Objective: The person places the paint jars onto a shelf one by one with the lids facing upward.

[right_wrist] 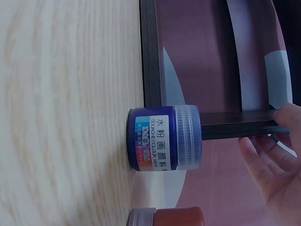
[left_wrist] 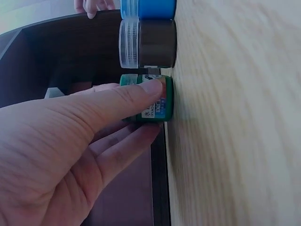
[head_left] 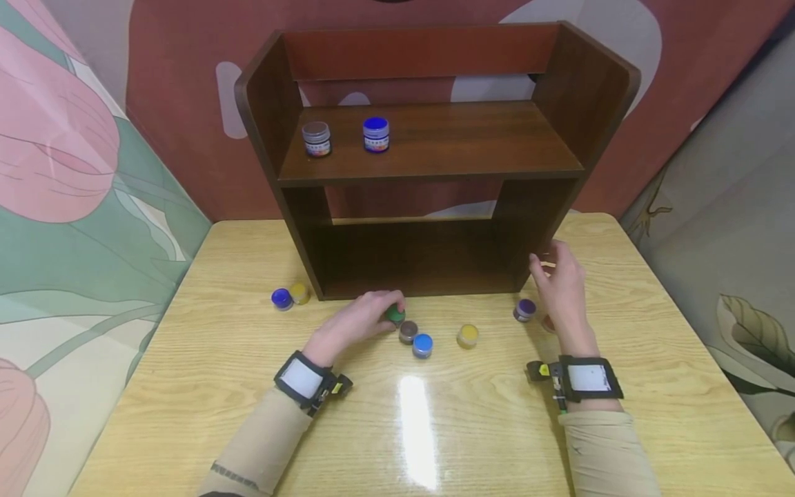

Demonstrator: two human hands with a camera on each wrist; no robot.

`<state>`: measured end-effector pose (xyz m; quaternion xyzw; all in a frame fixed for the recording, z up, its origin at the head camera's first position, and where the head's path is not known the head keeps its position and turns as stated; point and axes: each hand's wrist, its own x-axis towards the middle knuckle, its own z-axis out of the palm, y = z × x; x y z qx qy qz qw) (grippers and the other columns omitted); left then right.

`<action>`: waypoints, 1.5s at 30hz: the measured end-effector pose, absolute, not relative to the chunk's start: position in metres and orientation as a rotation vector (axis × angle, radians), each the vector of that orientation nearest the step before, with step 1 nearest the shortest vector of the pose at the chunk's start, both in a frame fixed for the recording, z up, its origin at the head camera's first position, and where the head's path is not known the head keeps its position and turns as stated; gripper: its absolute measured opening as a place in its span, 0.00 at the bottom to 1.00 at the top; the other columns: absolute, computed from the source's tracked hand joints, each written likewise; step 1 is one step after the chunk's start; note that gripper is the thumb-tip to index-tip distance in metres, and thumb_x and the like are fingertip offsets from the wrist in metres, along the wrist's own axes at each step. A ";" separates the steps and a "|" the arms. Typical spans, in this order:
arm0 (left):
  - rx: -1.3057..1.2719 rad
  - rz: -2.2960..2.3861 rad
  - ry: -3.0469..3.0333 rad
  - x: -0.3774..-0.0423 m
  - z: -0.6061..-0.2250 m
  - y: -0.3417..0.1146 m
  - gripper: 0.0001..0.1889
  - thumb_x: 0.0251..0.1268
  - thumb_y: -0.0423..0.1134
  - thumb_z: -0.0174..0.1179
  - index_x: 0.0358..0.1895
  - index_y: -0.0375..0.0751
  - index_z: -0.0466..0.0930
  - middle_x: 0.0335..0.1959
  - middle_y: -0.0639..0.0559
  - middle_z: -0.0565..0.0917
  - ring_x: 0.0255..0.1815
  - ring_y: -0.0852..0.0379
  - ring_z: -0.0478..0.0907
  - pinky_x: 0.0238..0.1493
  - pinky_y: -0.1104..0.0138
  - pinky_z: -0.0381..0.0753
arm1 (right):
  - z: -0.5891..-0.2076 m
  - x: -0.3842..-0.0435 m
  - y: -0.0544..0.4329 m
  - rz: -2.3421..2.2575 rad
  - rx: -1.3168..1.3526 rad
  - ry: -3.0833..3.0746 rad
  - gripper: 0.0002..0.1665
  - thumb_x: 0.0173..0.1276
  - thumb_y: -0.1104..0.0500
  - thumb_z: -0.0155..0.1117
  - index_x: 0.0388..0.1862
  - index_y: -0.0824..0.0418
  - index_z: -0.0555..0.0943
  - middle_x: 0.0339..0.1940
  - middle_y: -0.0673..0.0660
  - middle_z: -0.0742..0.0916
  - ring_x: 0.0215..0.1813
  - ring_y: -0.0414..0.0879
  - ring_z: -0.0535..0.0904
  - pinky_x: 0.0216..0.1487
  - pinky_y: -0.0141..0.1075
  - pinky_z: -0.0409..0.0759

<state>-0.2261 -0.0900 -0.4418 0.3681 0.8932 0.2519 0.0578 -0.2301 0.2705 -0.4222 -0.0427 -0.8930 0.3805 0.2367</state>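
Observation:
My left hand point(head_left: 366, 316) pinches a small green paint jar point(left_wrist: 162, 101) between thumb and fingers, low at the table in front of the wooden shelf point(head_left: 435, 145). Right beside it stand a brown jar point(head_left: 408, 331) and a light blue jar point(head_left: 422, 345). My right hand point(head_left: 562, 286) is at the front edge of the shelf's right side panel, thumb on one side and fingers on the other. Near that wrist are a purple jar point(right_wrist: 153, 139), its label facing the camera, and an orange-red jar point(right_wrist: 178, 216), partly hidden by my hand in the head view.
On the upper shelf board stand a brown jar point(head_left: 317, 139) and a dark blue jar point(head_left: 375, 134). Left of the shelf, a blue jar point(head_left: 282, 299) and a yellow jar point(head_left: 299, 293) touch or nearly touch. Another yellow jar point(head_left: 468, 336) stands on the wooden table point(head_left: 484, 428).

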 end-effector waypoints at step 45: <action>1.218 1.313 2.782 -0.225 -0.412 -0.090 0.14 0.67 0.35 0.65 0.54 0.45 0.80 0.55 0.50 0.84 0.50 0.58 0.84 0.53 0.63 0.86 | -0.423 -0.229 0.271 1.047 -0.117 -2.465 0.23 0.75 0.56 0.58 0.62 0.67 0.72 0.56 0.68 0.83 0.57 0.62 0.81 0.58 0.57 0.82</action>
